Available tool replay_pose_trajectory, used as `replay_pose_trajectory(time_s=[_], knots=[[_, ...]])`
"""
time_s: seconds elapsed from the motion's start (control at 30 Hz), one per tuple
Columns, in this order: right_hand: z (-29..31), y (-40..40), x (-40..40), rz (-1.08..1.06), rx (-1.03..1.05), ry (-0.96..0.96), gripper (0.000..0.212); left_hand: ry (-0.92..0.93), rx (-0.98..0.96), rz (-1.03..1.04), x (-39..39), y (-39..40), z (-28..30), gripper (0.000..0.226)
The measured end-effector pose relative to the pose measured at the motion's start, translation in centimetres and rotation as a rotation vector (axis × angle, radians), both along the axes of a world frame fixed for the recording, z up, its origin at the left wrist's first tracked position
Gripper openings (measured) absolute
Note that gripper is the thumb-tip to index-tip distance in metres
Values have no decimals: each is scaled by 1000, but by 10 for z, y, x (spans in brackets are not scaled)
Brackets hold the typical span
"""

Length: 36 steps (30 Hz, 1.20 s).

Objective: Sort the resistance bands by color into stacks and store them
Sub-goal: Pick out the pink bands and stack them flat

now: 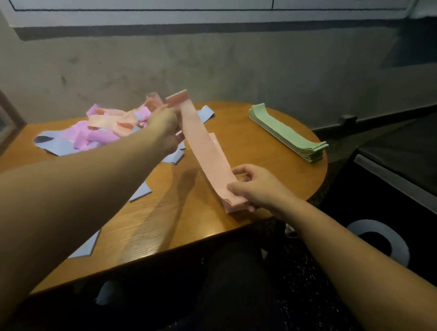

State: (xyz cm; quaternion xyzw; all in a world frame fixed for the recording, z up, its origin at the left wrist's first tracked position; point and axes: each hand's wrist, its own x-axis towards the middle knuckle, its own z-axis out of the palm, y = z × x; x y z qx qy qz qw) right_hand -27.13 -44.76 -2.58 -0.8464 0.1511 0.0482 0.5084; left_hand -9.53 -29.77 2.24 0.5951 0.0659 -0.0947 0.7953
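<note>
Left hand (166,129) pinches far end of flat pink rubber band (208,154), right hand (251,187) pinches near end over pink stack (231,207); lower flat, align edges under right fingertips before releasing

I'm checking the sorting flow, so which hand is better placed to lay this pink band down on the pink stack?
Probably the right hand: it pinches the pink band at its near end, right at the pink stack. The left hand holds the far end raised, near the mixed pile.
</note>
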Motion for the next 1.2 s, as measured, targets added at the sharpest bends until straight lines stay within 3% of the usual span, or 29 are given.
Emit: replay_pose_trajectory(time_s=[0.23,0.57,0.83,1.0,1.2], knots=[[-13,-18,16,2,-131,12,44,-15,94,-41,21,-28,-26,23],[-29,-27,28,102,-405,21,53,49,275,-87,48,-47,-62,26],[-24,-31,25,172,-378,50,18,51,326,-113,61,-48,-70,35],[-20,-33,27,152,-421,46,18,31,423,-142,63,-50,-70,33],[-24,-38,37,62,-460,-138,19,-70,508,-212,72,-47,-73,44]])
